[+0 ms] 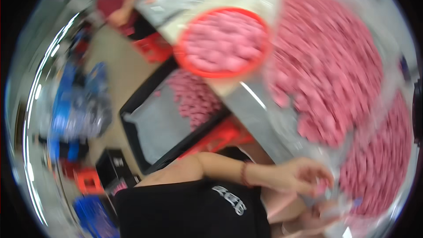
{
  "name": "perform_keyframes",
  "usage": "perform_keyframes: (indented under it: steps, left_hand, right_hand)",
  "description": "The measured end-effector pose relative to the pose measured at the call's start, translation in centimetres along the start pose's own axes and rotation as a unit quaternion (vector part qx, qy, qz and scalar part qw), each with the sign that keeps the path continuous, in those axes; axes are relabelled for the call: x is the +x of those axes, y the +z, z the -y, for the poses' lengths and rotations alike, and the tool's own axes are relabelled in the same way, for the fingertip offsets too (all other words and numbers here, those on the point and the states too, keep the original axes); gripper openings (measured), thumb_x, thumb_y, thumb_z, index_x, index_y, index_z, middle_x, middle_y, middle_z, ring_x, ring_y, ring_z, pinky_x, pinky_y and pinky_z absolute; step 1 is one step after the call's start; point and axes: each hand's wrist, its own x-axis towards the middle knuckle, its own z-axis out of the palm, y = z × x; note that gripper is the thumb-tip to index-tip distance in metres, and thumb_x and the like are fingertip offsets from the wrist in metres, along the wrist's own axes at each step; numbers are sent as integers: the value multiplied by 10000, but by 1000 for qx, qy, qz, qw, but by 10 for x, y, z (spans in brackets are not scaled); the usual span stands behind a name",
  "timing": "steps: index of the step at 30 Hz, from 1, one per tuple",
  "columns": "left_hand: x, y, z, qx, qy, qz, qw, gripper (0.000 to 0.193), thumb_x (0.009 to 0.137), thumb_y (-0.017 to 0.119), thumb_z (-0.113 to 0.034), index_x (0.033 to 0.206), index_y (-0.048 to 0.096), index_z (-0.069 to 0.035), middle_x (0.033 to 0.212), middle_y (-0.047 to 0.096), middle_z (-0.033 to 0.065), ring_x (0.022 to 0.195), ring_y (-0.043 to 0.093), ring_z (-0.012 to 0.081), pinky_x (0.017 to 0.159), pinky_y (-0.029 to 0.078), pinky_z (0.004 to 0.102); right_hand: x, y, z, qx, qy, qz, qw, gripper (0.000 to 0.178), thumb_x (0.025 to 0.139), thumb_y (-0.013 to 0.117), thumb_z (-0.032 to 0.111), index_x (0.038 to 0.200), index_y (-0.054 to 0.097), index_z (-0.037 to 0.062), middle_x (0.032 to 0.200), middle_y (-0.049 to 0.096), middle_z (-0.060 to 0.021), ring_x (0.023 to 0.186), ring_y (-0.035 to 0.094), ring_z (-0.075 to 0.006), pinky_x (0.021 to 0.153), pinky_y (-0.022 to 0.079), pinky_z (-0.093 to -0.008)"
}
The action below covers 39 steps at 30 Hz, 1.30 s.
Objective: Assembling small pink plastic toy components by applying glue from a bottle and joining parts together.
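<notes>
My left hand (304,176), with a red band on its wrist, is bent over the table at the lower right. Its fingertips are closed on a small pink piece (321,188). Just below it is my right hand (315,218), smeared by motion, so its fingers and anything in them are unclear. A small blue item (357,203) shows beside it, too blurred to name. Close by on the table lie a large heap of flat pink pieces (328,61) and a second heap of pink pieces (379,163), with clear plastic around them.
A red round basin (179,48) full of pink pieces stands at the table's corner. Left of it, a black tray (132,139) with a grey liner holds scattered pink pieces, above a red crate (220,134). Another person (116,6) sits at the far left. Blue-wrapped goods (79,101) stand beyond the floor.
</notes>
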Motion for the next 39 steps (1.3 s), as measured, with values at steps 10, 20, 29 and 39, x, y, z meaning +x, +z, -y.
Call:
perform_keyframes:
  steps: [10, 20, 29, 39]
  left_hand:
    - [0, -11, -3, -39, -49, -9, 998, 455, 730, 591, 54, 1142, 399, 67, 1136, 487, 233, 1051, 502, 236, 881, 420, 329]
    - [-9, 0, 2, 102, -59, -79, 990, 524, 674, 724, -143, 1073, 425, 21, 1056, 523, 259, 802, 610, 231, 720, 505, 315]
    - [-5, -3, -1, 110, -60, -67, 990, 517, 678, 718, -125, 1076, 424, 27, 1053, 523, 267, 810, 610, 237, 734, 501, 320]
    - [-2, -7, -3, 114, -25, -1, 993, 463, 673, 689, -24, 1064, 455, 60, 1066, 523, 262, 881, 588, 233, 772, 481, 319]
  right_hand:
    - [38, 2, 18, 209, -22, 71, 975, 523, 784, 532, 435, 1037, 485, -20, 712, 392, -35, 483, 291, -103, 424, 204, -219]
    - [30, -1, 36, 80, -103, 177, 976, 692, 775, 389, 631, 855, 536, -40, 666, 453, -65, 493, 377, -126, 390, 254, -235]
    - [32, 2, 37, 58, -85, 209, 972, 665, 782, 393, 618, 840, 543, -28, 648, 467, -51, 497, 405, -127, 392, 278, -230]
    - [33, 5, 30, 83, -92, 190, 974, 669, 804, 378, 597, 904, 531, -46, 658, 414, -47, 496, 359, -120, 400, 244, -232]
